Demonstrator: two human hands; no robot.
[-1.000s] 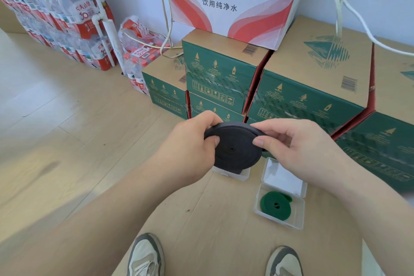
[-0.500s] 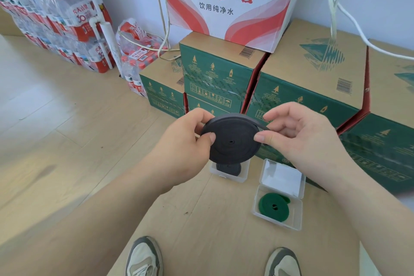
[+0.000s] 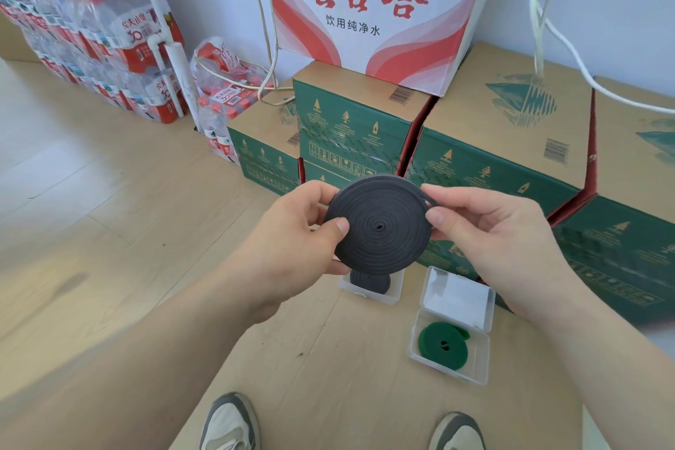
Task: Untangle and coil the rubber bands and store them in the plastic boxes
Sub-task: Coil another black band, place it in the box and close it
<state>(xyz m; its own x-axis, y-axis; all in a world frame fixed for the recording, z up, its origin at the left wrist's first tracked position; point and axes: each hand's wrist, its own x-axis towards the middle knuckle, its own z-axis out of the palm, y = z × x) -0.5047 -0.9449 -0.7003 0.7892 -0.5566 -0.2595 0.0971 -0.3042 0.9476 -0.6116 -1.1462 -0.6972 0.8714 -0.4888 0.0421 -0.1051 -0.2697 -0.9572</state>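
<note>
The left hand [image 3: 288,241] and right hand [image 3: 489,241] pinch opposite edges of the black coil [image 3: 383,230], held in the air just above the small box [image 3: 396,294]. Right of that box, an open box [image 3: 475,369] holds a green coil [image 3: 442,343]. Cartons [image 3: 493,157] stand close behind the small box, and floor [image 3: 109,230] stretches to its left.

Bright, soft, even light throughout; shadows faint and soft-edged. Washes the floor [image 3: 91,194] to a pale grey-white at the far left, with one dim smudge of shadow lower down. Renders the black coil [image 3: 380,230] in the middle crisp, each spiral turn readable. Blurs the forearms [image 3: 182,340] along the bottom and the green cartons [image 3: 621,259] at the right edge. Bows straight lines outward toward the corners, wide-angle fashion.
</note>
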